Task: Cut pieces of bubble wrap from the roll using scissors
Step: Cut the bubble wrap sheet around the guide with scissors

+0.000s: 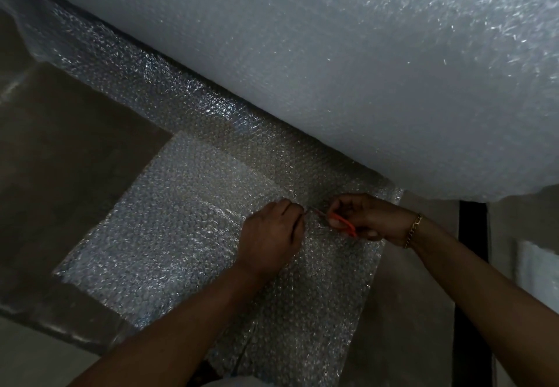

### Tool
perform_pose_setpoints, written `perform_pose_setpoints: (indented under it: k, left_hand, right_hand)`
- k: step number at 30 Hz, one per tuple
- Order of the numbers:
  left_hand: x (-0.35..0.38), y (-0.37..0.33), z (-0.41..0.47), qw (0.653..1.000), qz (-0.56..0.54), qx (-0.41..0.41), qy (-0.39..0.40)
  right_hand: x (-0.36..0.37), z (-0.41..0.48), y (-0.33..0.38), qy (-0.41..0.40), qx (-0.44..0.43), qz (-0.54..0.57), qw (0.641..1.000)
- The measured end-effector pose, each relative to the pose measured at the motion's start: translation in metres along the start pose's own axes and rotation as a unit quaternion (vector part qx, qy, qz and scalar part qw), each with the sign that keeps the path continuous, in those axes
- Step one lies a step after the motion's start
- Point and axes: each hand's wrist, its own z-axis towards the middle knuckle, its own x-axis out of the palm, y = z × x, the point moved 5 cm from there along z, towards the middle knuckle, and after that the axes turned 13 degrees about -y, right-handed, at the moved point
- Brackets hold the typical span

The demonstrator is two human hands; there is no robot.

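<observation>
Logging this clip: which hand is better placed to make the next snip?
Right. The right hand grips the orange scissors, blades at the bubble wrap; the left hand only pinches it beside them.

1. One bubble wrap roll (pixel 363 69), far right.
2. One pair of scissors (pixel 341 224).
3. Two hands: left hand (pixel 272 235), right hand (pixel 367 215).
4. One bracelet (pixel 413 230).
5. Overlapping bubble wrap sheets (pixel 187 220): count unclear.
</observation>
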Motion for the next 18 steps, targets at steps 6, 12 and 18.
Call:
perform_pose_setpoints:
  k: [6, 12, 18]
  left_hand:
    - [-0.002, -0.001, 0.001, 1.0, -0.003, -0.004, -0.006]
    - [-0.003, -0.001, 0.001, 1.0, -0.013, -0.001, -0.015]
    - [-0.005, -0.001, 0.002, 0.999, -0.02, -0.001, -0.026]
  right_hand:
    - [0.002, 0.0, 0.004, -0.012, 0.024, 0.007, 1.0]
    - [0.004, -0.001, 0.009, -0.005, 0.02, -0.019, 1.0]
    - [0.01, 0.0, 0.016, 0.016, 0.017, -0.033, 0.999]
